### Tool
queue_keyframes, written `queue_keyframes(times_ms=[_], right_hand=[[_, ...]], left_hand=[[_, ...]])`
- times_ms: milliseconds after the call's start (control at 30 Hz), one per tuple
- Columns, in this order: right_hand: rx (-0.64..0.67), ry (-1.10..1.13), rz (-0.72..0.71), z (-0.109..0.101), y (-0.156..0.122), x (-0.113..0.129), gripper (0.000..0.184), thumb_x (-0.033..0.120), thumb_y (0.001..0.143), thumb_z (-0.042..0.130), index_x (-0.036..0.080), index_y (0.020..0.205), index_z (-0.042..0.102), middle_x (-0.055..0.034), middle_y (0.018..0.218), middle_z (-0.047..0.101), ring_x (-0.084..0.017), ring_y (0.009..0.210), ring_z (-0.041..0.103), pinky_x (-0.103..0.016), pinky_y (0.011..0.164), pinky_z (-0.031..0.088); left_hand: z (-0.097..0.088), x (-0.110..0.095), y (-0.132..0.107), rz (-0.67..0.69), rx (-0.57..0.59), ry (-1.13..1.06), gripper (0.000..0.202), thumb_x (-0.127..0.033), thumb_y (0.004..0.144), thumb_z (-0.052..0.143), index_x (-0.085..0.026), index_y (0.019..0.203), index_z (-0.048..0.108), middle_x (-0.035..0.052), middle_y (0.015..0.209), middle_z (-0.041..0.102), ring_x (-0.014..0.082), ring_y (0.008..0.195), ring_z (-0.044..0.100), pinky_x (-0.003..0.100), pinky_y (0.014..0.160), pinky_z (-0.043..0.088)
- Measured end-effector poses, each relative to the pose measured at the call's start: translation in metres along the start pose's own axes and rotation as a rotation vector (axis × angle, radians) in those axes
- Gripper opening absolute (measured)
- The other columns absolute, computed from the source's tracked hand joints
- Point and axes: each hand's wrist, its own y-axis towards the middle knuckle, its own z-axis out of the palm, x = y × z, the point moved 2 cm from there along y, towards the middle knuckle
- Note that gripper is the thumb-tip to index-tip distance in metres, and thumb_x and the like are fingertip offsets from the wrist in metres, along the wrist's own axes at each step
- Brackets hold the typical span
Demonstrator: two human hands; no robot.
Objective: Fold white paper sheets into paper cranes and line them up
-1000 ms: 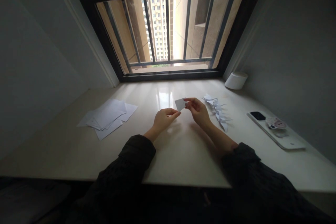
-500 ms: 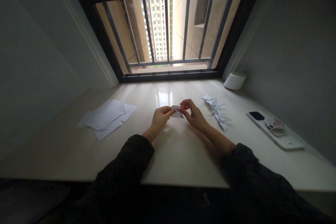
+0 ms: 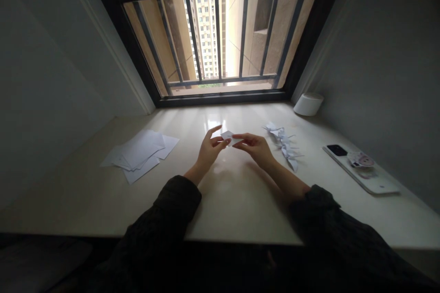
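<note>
A small folded piece of white paper [image 3: 227,135] is held up between both hands over the middle of the white counter [image 3: 237,210]. My left hand [image 3: 209,149] pinches its left side with thumb and fingers, the index finger raised and pointing away. From the other side my right hand [image 3: 255,147] grips the paper's right edge between thumb and index finger. Fingertips cover part of the paper, so its folds are hard to make out. Just right of my right hand lies a row of several folded paper cranes [image 3: 282,143].
A loose stack of white paper sheets [image 3: 140,152] lies on the left. On the right rest a white phone [image 3: 371,183] with a round cartoon grip and, by the wall, a white cylindrical object [image 3: 308,104]. A barred window [image 3: 220,100] closes off the back.
The paper has turned from a squarish, upright look to a diamond-like one. My left index finger has lifted off, and my right fingers have shifted onto the paper's right edge.
</note>
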Motion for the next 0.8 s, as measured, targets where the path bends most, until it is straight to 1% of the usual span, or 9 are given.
queue_keyframes(times_ms=[33,100,167,233,333,433,533,633,800], right_hand=[[-0.016,0.032,0.032,0.0,0.0,0.0,0.038,0.037,0.059,0.081,0.024,0.094,0.074,-0.005,0.09,0.074,-0.023,0.083,0.068,-0.04,0.084,0.053],[-0.041,0.078,0.075,0.0,0.0,0.002,0.036,0.035,0.058,0.081,0.024,0.092,0.075,-0.0041,0.085,0.075,-0.022,0.079,0.069,-0.04,0.083,0.053],[-0.048,0.113,0.094,0.0,-0.001,0.005,0.035,0.033,0.057,0.082,0.024,0.09,0.075,-0.0032,0.083,0.075,-0.021,0.079,0.069,-0.04,0.084,0.053],[-0.038,0.127,0.097,0.001,-0.002,0.008,0.035,0.031,0.057,0.082,0.024,0.09,0.075,-0.0033,0.084,0.075,-0.021,0.08,0.069,-0.039,0.085,0.052],[-0.015,0.108,0.08,0.003,-0.002,0.01,0.034,0.031,0.058,0.082,0.024,0.09,0.075,-0.0039,0.089,0.075,-0.022,0.086,0.069,-0.039,0.086,0.052],[-0.018,0.085,0.072,0.003,-0.003,0.011,0.03,0.032,0.059,0.081,0.024,0.087,0.075,-0.0036,0.092,0.075,-0.022,0.089,0.068,-0.039,0.088,0.051],[-0.043,0.071,0.084,0.005,-0.003,0.012,0.025,0.033,0.059,0.081,0.025,0.082,0.076,-0.0031,0.088,0.075,-0.023,0.087,0.068,-0.039,0.087,0.051],[-0.096,0.082,0.115,0.006,-0.004,0.009,0.025,0.034,0.056,0.082,0.024,0.079,0.076,-0.003,0.082,0.075,-0.022,0.082,0.069,-0.039,0.084,0.052],[-0.182,0.13,0.135,0.006,-0.003,0.002,0.024,0.035,0.053,0.084,0.023,0.072,0.076,-0.0034,0.076,0.075,-0.022,0.076,0.07,-0.038,0.081,0.053]], left_hand=[[0.0,-0.002,0.0,0.068,0.047,0.02,0.073,-0.03,0.064,0.079,-0.023,0.13,0.047,0.0054,0.09,0.071,0.0177,0.082,0.066,0.035,0.081,0.051],[0.0,-0.005,0.0,0.182,0.124,0.091,0.072,-0.026,0.061,0.081,-0.023,0.127,0.052,0.0076,0.1,0.07,0.0206,0.092,0.065,0.038,0.088,0.05],[-0.001,-0.007,-0.001,0.262,0.144,0.181,0.057,-0.027,0.061,0.08,-0.022,0.115,0.063,0.0091,0.11,0.068,0.0228,0.099,0.064,0.04,0.093,0.048],[-0.002,-0.007,-0.001,0.301,0.125,0.246,0.043,-0.028,0.063,0.079,-0.021,0.105,0.069,0.0087,0.114,0.067,0.0233,0.101,0.063,0.04,0.095,0.048],[-0.004,-0.006,-0.001,0.295,0.063,0.278,0.033,-0.031,0.067,0.076,-0.021,0.098,0.072,0.0078,0.107,0.07,0.0226,0.094,0.066,0.04,0.091,0.05],[-0.004,-0.005,-0.002,0.28,0.002,0.231,0.024,-0.033,0.069,0.074,-0.02,0.089,0.074,0.007,0.094,0.073,0.022,0.086,0.068,0.038,0.085,0.053],[-0.002,-0.007,-0.004,0.288,-0.044,0.188,0.018,-0.033,0.07,0.074,-0.019,0.081,0.074,0.0058,0.085,0.074,0.0208,0.082,0.069,0.036,0.082,0.053],[0.0,-0.007,-0.005,0.28,-0.089,0.173,0.017,-0.034,0.07,0.073,-0.02,0.08,0.074,0.0049,0.083,0.073,0.019,0.081,0.068,0.034,0.08,0.052],[0.005,0.001,-0.006,0.139,-0.143,0.03,0.021,-0.033,0.067,0.076,-0.018,0.081,0.073,0.0043,0.08,0.073,0.0161,0.076,0.066,0.031,0.074,0.051]])
